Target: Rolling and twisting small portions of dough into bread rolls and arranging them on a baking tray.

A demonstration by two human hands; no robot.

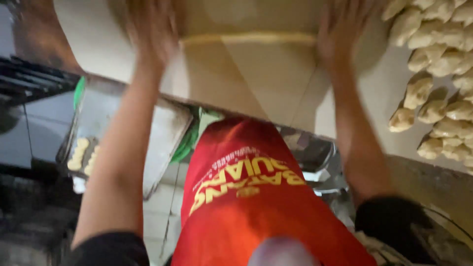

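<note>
Head view: your left hand (150, 32) and right hand (340, 32) lie flat, fingers spread, on the dough roll (249, 39); press evenly, clear of the dough pieces (433, 64) on the tabletop (379, 93).

Whole frame soft with motion blur, worst on both hands, left hand (152, 29) and right hand (342, 29), at the top edge. Warm indoor light, brightest on the pale table (276, 83) in the upper middle. Left side and lower corners dim, murky. Red apron (256, 207) oversaturated, slight glow.
</note>
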